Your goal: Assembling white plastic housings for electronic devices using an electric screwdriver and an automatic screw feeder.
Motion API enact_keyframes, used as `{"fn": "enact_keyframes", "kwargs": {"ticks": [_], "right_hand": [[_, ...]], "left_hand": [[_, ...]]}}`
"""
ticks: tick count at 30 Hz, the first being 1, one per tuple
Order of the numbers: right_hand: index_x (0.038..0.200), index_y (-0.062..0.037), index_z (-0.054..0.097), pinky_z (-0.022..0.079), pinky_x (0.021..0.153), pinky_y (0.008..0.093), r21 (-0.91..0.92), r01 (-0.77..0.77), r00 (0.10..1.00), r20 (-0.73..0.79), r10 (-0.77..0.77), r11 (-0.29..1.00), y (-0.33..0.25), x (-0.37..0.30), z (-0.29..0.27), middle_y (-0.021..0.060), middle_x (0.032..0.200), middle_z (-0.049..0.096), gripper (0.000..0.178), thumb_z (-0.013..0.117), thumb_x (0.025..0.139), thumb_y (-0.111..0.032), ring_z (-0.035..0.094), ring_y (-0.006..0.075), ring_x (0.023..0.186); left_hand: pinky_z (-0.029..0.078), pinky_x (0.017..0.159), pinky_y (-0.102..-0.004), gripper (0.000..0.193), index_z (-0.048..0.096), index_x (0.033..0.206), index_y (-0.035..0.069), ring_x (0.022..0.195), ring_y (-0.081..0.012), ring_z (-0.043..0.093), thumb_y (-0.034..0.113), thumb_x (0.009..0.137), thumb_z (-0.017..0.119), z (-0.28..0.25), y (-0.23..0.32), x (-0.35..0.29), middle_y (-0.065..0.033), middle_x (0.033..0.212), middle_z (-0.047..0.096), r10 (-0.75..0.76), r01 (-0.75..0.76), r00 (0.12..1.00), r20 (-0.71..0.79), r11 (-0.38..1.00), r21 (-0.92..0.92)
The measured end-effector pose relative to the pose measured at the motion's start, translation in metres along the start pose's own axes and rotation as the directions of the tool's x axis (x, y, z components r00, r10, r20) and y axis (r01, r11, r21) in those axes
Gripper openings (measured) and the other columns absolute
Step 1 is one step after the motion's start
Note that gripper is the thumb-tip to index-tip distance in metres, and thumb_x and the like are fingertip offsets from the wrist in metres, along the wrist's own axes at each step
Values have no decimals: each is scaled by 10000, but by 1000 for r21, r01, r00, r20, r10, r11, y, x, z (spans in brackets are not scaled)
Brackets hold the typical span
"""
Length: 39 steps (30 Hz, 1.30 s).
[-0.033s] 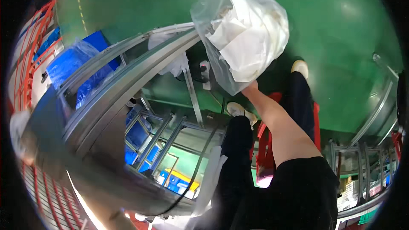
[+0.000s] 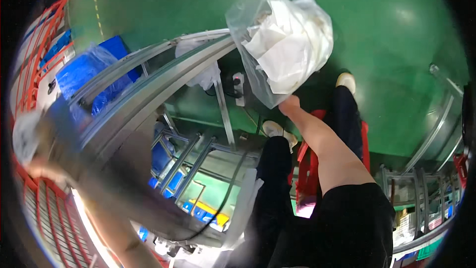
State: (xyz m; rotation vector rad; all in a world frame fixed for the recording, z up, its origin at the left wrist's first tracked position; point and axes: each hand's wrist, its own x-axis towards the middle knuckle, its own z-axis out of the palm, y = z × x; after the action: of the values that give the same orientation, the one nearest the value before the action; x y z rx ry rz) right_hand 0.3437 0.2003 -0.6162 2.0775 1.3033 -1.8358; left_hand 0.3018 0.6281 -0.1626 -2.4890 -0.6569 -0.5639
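My right hand (image 2: 290, 105) is raised in front of me, closed on the lower corner of a clear plastic bag (image 2: 258, 69). The bag is stuffed with crumpled white sheets (image 2: 290, 44) and hangs over the green floor. My bare right forearm runs down to a black sleeve. My left arm (image 2: 94, 218) stretches out to the lower left and is badly blurred. My left hand (image 2: 32, 166) lies near the picture's left rim beside a blurred white thing (image 2: 24, 136). Its grip cannot be made out.
A slanted aluminium frame rail (image 2: 148, 87) crosses the left half, with blue bins under plastic wrap (image 2: 84, 74) behind it. A white power strip (image 2: 239, 87) hangs on a post. My black-trousered legs and white shoes (image 2: 277, 129) stand by a red crate (image 2: 310, 168). Red racking (image 2: 34, 39) lines the left.
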Motion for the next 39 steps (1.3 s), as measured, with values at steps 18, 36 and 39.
{"fn": "enact_keyframes", "kwargs": {"ticks": [18, 36, 39], "right_hand": [[1232, -133, 633, 507, 934, 435, -500, 471, 814, 564, -140, 727, -85, -321, -41, 156, 1243, 633, 374, 594, 902, -304, 603, 309, 1160], [1465, -68, 409, 345, 1110, 436, -328, 943, 166, 310, -936, 59, -175, -201, 16, 179, 1473, 433, 531, 514, 971, -230, 402, 316, 1368], [1467, -62, 407, 327, 1125, 442, -463, 877, -14, 248, -969, -131, -206, -189, 29, 186, 1482, 421, 526, 507, 976, -222, 384, 330, 1382]], "left_hand": [[361, 1084, -489, 969, 424, 1375, -6, 1284, -433, 438, 220, 569, 912, -356, 127, -10, -230, 1379, 457, -637, 496, 771, 14, 586, -640], [314, 1141, -384, 1049, 288, 1488, 40, 1400, -242, 347, 155, 653, 913, -564, 254, -306, -124, 1465, 376, -783, 550, 267, 561, -354, -756], [288, 1148, -355, 1084, 261, 1501, 27, 1388, -194, 346, 109, 641, 915, -562, 278, -329, -89, 1466, 369, -837, 417, 229, 496, -377, -827]]}}
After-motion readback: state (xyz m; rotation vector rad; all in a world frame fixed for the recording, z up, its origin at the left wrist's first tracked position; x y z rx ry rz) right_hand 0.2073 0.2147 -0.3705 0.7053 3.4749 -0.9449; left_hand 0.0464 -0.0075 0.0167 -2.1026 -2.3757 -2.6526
